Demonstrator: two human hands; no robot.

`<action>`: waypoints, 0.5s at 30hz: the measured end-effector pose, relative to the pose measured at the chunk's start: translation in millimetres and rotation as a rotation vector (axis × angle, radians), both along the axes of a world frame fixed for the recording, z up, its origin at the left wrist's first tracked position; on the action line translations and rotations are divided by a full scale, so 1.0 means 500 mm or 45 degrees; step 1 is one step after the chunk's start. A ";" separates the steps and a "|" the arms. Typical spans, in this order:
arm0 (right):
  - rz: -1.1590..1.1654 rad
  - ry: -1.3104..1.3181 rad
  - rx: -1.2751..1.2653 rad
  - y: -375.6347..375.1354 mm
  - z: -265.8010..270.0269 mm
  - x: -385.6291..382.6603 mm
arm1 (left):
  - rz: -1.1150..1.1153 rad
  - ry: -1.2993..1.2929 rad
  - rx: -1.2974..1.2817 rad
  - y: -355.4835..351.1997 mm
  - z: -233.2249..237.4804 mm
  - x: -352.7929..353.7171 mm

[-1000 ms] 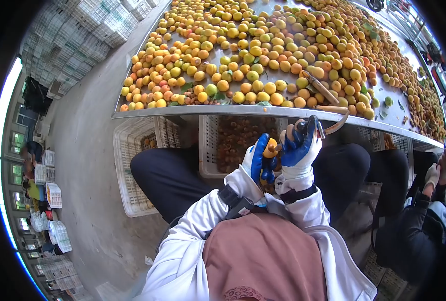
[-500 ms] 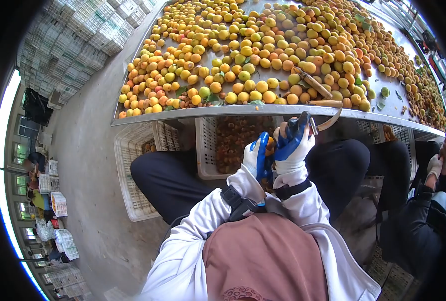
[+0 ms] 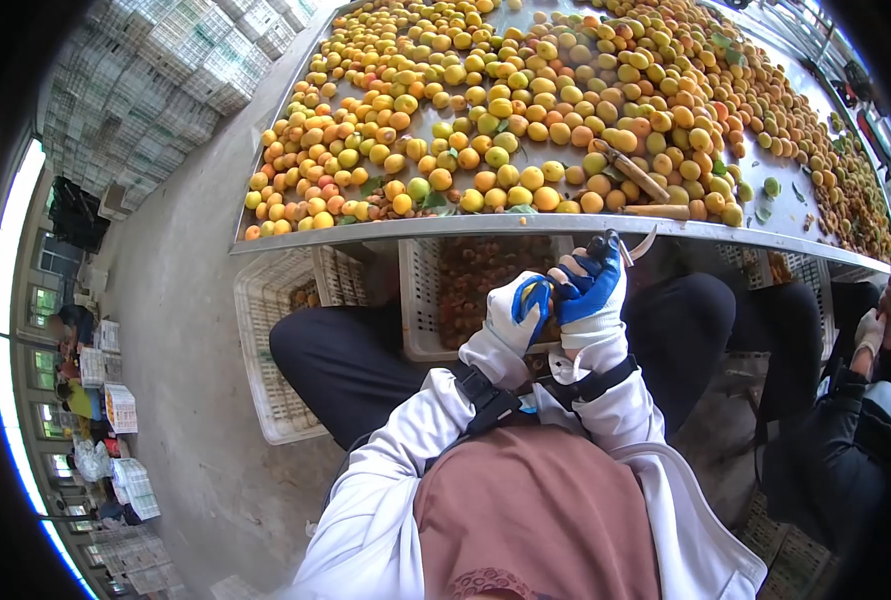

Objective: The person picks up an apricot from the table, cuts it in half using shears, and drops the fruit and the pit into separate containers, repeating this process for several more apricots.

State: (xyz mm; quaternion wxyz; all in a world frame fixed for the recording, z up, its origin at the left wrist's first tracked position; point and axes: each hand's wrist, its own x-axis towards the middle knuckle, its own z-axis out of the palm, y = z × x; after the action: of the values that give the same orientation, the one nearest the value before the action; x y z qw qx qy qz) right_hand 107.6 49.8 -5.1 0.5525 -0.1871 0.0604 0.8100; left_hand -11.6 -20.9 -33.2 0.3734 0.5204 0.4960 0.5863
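My left hand (image 3: pixel 516 312), in a white and blue glove, is closed around an apricot (image 3: pixel 532 292) that shows only in part between its fingers. Right beside it, my right hand (image 3: pixel 591 293), gloved alike, grips a curved knife (image 3: pixel 642 246); its handle is hidden in the fist and its hooked blade points up and away. Both hands meet in front of my body, just short of the metal table's edge (image 3: pixel 365 235). Below them stands a white plastic crate (image 3: pixel 415 300) with dark orange-brown fruit pieces inside.
Many apricots (image 3: pixel 525 110) cover the table, with wooden-looking handles (image 3: pixel 655 211) near its edge. Another white crate (image 3: pixel 265 345) stands at my left knee. At right, a co-worker's gloved hand (image 3: pixel 868 332) shows. Stacked crates (image 3: pixel 155 80) rise behind on the left.
The knife blade has turned from curving over the table edge to pointing up and right, showing its flat side. My left hand has shifted slightly right, and the apricot shows differently between the fingers.
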 end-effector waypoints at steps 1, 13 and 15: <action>0.017 0.058 -0.043 0.002 -0.003 -0.001 | 0.004 -0.005 0.006 -0.001 0.006 -0.002; 0.122 0.093 0.015 -0.004 0.038 -0.048 | 0.195 0.463 0.473 0.006 -0.014 -0.041; 0.048 -0.178 -0.013 -0.016 0.097 -0.061 | 0.241 0.291 0.087 -0.006 -0.030 -0.048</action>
State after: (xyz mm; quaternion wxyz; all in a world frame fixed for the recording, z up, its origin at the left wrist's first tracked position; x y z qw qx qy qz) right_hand 77.2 41.9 43.3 0.5391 -0.2470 0.0224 0.8049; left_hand -35.5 -24.1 -48.4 0.2396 0.5472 0.5617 0.5723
